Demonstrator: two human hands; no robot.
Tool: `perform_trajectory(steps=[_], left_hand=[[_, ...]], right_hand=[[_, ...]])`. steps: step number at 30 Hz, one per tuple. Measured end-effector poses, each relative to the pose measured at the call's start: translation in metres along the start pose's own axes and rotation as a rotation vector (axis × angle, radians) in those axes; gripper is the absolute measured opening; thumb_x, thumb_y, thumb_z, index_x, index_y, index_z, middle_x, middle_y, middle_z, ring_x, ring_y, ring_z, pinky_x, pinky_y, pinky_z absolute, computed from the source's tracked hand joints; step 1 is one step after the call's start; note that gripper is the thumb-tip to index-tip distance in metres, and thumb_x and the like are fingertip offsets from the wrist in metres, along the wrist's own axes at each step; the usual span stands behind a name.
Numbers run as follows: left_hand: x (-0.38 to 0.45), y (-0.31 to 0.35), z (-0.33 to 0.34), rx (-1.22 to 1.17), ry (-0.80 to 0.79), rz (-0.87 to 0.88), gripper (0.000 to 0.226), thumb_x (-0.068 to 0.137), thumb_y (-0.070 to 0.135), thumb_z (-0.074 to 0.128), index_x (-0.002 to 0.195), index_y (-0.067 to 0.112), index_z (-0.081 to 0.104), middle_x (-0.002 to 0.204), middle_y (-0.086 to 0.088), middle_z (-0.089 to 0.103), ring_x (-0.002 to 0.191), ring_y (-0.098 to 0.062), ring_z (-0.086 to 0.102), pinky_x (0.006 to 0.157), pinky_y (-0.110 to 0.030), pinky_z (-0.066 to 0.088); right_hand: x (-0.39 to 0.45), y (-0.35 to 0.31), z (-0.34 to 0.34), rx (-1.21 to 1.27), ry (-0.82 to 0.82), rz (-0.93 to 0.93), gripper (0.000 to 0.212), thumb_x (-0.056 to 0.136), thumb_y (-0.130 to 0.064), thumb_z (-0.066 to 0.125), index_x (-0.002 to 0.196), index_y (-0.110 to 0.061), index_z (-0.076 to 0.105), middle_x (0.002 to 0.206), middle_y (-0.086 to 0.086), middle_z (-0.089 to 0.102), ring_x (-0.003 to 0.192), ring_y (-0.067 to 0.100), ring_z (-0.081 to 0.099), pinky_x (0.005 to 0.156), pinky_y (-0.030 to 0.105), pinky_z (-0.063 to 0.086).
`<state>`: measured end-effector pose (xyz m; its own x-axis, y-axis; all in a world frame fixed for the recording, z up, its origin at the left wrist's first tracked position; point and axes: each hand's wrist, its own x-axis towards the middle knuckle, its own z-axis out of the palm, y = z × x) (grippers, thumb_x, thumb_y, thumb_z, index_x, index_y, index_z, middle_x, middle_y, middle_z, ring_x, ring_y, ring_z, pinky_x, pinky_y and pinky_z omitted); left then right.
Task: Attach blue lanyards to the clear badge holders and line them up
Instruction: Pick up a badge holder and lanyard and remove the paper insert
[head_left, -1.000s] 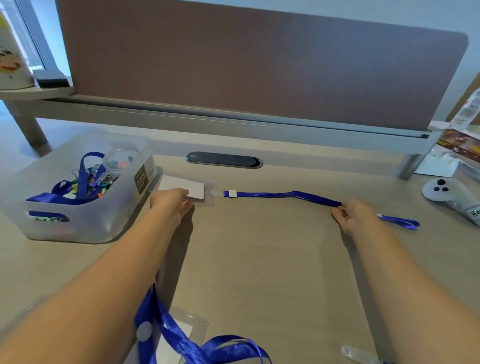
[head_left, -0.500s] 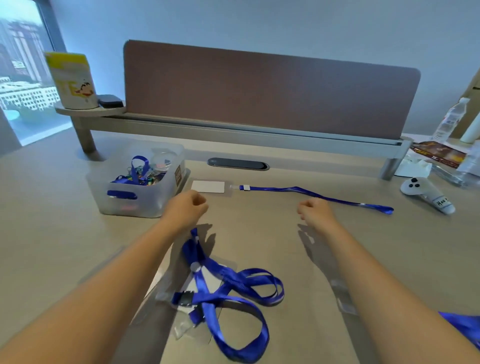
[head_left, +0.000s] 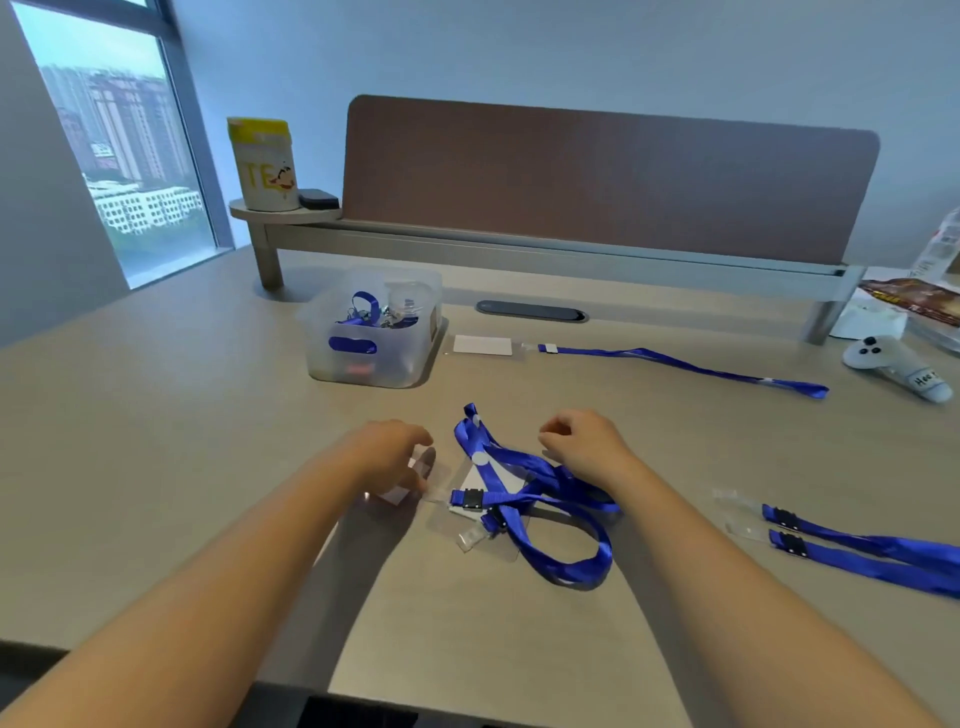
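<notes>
Beige bench (head_left: 208, 467), tangled blue lanyards (head_left: 535, 499) over clear badge holders (head_left: 470, 525) — left hand (head_left: 387, 452), right hand (head_left: 584, 441) loosely curled, empty — holders' edges indistinct.

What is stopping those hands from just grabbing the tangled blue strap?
Nothing visible. The left hand and right hand hover on either side of the tangled strap, with only bare desk in between.

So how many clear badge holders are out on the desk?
3 clearly: one laid out beside the plastic bin, one under the left hand, one beneath the tangled lanyard. More may be hidden in the bin.
</notes>
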<state>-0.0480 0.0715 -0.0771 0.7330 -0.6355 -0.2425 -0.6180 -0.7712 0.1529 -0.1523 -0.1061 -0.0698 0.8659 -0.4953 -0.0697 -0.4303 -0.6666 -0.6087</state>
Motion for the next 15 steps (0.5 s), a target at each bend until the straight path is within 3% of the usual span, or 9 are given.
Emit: perform_trajectory(steps=[6,11,15], left_hand=[[-0.007,-0.020,-0.011,0.000,-0.168,-0.025,0.077,0.073,0.025,0.073,0.138,0.022,0.031,0.146,-0.003,0.037,0.130,-0.025,0.039,0.106,-0.036,0.037],[-0.006,-0.028,-0.012,0.223,-0.120,-0.074,0.080,0.066,0.041,0.076,0.133,0.028,0.034,0.138,-0.004,0.040,0.126,-0.027,0.037,0.106,-0.041,0.034],[-0.008,-0.033,-0.009,0.198,-0.151,-0.167,0.084,0.064,0.049,0.074,0.130,0.018,0.033,0.136,-0.009,0.039,0.124,-0.027,0.035,0.106,-0.040,0.034]], right_hand=[[-0.001,-0.007,0.001,-0.033,0.001,-0.004,0.030,0.093,-0.017,0.045,0.119,-0.006,0.057,0.125,0.012,0.059,0.113,0.024,0.055,0.097,0.034,0.044],[0.000,-0.019,0.005,-0.046,-0.007,-0.018,0.031,0.094,-0.017,0.044,0.120,-0.006,0.057,0.125,0.011,0.059,0.114,0.024,0.054,0.096,0.032,0.043],[0.000,-0.026,0.007,-0.059,-0.019,-0.032,0.031,0.094,-0.018,0.045,0.119,-0.005,0.057,0.124,0.012,0.060,0.113,0.024,0.055,0.095,0.033,0.044]])
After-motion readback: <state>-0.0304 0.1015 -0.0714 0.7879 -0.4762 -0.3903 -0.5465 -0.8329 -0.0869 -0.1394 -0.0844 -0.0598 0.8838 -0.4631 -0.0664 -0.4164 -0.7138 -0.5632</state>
